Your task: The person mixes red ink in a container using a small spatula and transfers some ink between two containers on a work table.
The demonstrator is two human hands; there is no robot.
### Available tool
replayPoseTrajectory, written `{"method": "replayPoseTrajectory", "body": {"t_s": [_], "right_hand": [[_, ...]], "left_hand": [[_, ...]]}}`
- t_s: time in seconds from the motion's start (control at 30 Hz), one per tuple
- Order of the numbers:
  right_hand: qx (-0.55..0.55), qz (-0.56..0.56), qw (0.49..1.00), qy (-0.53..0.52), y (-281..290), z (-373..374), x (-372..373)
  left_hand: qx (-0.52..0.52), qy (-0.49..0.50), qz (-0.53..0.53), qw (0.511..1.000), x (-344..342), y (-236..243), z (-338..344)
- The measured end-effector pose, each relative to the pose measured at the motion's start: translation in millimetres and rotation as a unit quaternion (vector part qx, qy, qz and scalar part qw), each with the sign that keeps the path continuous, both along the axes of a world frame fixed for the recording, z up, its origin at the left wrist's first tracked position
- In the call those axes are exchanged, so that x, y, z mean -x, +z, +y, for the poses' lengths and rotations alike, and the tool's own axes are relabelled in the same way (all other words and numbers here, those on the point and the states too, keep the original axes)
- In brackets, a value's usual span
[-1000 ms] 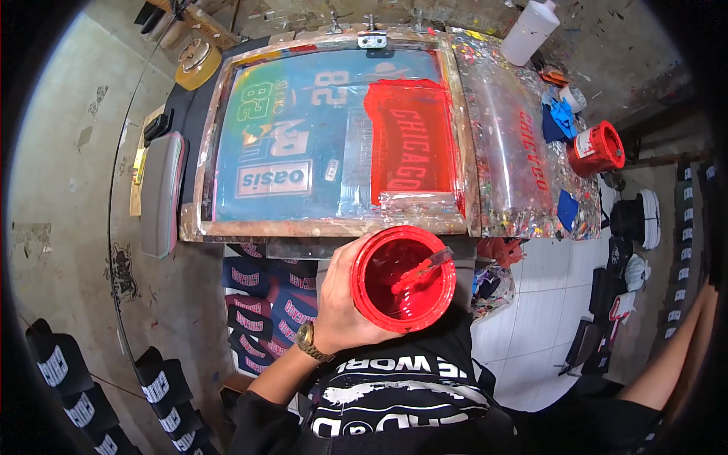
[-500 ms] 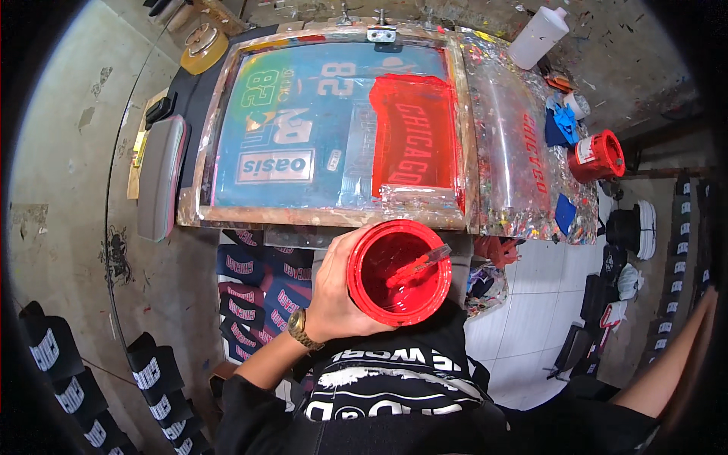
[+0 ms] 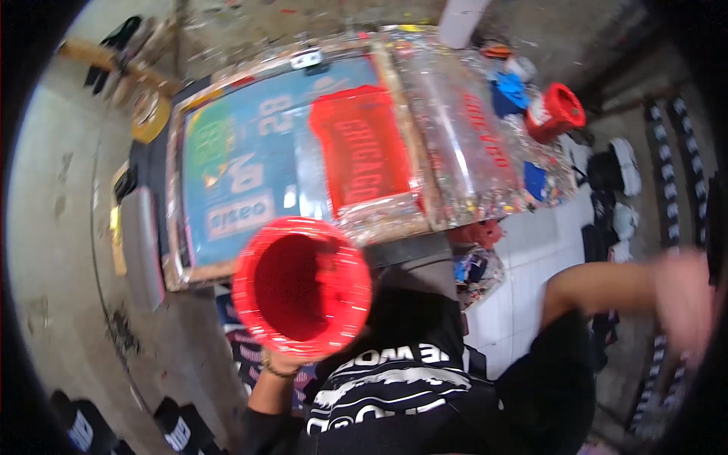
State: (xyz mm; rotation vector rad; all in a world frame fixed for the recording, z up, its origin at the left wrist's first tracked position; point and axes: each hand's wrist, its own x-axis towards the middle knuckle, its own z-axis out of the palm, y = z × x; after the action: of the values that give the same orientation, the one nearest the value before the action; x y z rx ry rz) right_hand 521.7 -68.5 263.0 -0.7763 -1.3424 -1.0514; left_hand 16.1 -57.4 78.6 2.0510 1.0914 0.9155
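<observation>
**Left hand holding up an open red tub in front of the printing screen**

The left hand (image 3: 303, 362) is supporting the red tub (image 3: 249, 288) from below; the tub is hiding most of the fingers, so how tightly they are curling cannot be told. The right hand (image 3: 686, 299) is blurring far out to the right, and whether it is opening, closing or holding anything cannot be told.

The step in hand appears to be carrying the tub, its mouth facing upward. Any move from here is probably calling for a firm, steady hold, since wet contents could be slopping over.

Beyond the left hand, the printing screen (image 3: 284, 171) is lying with a red ink patch (image 3: 364, 152) on its right part; the tub is blocking part of its near edge from view. Farther right of that hand, a clear sheet (image 3: 447, 152), a blue cloth (image 3: 512, 91) and a second red tub (image 3: 553, 110) are crowding the surface. To its left, a grey pad (image 3: 140, 243) is sitting.
</observation>
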Motion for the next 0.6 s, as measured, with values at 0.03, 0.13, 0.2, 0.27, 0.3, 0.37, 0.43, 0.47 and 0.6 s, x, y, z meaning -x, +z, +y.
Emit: {"method": "replayPoseTrajectory", "body": {"t_s": [0.03,0.13,0.2,0.27,0.3,0.37,0.43,0.47,0.6], "right_hand": [[0.077,0.020,0.988,-0.132,-51.1,26.7,-32.5],[0.221,0.458,0.860,-0.034,-210.3,80.9,-111.5],[0.324,0.490,0.798,-0.136,-273.7,96.3,-161.2],[0.472,0.470,0.745,-0.030,-288.0,104.8,-245.5],[0.465,0.413,0.781,0.051,-291.1,149.9,-180.1],[0.460,0.424,0.780,0.008,-291.7,173.1,-175.8],[0.416,0.417,0.808,-0.008,-289.9,186.6,-160.8],[0.390,0.396,0.831,-0.022,-294.1,188.3,-176.0],[0.369,0.377,0.850,-0.001,-300.7,201.1,-186.8]], "left_hand": [[-0.029,0.022,0.071,0.997,14.0,3.5,0.8],[0.006,0.278,-0.190,0.941,22.7,-7.4,36.0],[-0.078,0.294,-0.058,0.951,9.8,16.1,71.3],[-0.123,0.288,-0.032,0.949,12.5,-9.4,102.5],[-0.165,0.307,-0.030,0.937,21.4,-12.8,97.4],[-0.113,0.315,-0.135,0.933,24.6,-31.8,105.3],[-0.107,0.328,-0.144,0.927,21.7,-33.0,105.7],[-0.101,0.326,-0.152,0.927,17.9,-32.8,108.9],[-0.081,0.345,-0.137,0.925,27.4,-57.1,110.7]]}}
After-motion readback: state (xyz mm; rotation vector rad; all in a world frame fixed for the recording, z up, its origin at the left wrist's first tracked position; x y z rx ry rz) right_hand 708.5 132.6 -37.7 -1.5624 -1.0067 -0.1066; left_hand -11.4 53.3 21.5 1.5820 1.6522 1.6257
